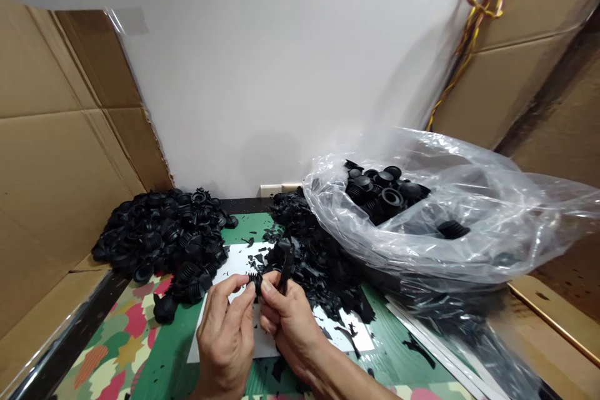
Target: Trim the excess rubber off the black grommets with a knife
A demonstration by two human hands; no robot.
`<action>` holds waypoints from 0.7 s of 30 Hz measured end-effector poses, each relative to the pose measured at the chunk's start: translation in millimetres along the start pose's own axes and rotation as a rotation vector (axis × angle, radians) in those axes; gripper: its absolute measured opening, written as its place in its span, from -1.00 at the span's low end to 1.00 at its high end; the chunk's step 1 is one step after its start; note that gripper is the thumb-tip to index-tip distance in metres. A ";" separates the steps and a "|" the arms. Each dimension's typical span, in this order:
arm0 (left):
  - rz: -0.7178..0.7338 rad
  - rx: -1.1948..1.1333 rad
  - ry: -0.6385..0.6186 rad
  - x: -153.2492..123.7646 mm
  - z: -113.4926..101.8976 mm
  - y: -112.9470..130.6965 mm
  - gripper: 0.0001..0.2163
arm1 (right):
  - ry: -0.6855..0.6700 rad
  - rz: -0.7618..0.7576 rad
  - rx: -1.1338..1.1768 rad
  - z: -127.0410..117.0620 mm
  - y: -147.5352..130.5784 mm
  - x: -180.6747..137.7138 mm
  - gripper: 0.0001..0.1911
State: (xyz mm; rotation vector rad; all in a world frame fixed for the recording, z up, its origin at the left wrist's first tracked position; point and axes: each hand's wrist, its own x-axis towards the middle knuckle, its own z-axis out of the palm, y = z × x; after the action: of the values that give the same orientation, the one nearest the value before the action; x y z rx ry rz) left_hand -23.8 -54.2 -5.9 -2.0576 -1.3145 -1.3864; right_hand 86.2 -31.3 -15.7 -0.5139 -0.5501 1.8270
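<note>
My left hand [227, 337] and my right hand [288, 325] meet low in the middle of the head view, over a white sheet [347, 334]. Between the fingertips of both is a small black ribbed plastic part [255, 280]. My right hand also grips a black tool [285, 262] that sticks up from its fingers. Both hands are closed in a pinch. A heap of black ribbed plastic caps [164, 237] lies just left of my hands. Right of them spreads a pile of black plastic scraps [319, 262].
A clear plastic bag [469, 225] with several more black caps lies at the right. Cardboard walls stand at the left [51, 156] and right [529, 62]. A white wall rises behind, with red and yellow wires [473, 9]. The table has a patterned green cover [122, 350].
</note>
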 end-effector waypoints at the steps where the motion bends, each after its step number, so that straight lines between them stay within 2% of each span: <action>1: 0.024 0.021 0.007 -1.5 0.4 1.1 -0.71 | -0.006 -0.004 0.014 -0.2 1.2 -0.1 -0.56; 5: 0.088 0.077 0.017 -7.4 0.1 -5.0 -0.65 | -0.002 0.012 0.072 -0.9 1.0 -0.3 -0.54; 12: -0.009 0.162 0.012 -8.3 -1.2 -11.1 -0.76 | -0.015 0.077 0.109 -0.8 -1.2 -1.5 -0.49; 17: 0.016 0.109 -0.011 -8.3 -0.2 -7.7 -0.73 | -0.008 0.096 0.133 1.6 -2.7 -2.5 -0.46; 19: -0.038 0.040 -0.033 -6.5 0.1 -6.6 -0.76 | -0.007 0.098 0.125 2.6 -4.5 -2.9 -0.44; 21: -0.171 -0.070 -0.058 -1.9 -0.7 -5.6 -0.85 | -0.010 0.104 0.111 3.0 -6.9 -3.2 -0.45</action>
State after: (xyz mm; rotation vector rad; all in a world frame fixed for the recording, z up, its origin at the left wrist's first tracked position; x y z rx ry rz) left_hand -29.0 -52.7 -8.4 -2.0864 -1.5180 -1.4729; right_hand 90.5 -32.7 -8.9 -0.4665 -0.4327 1.9478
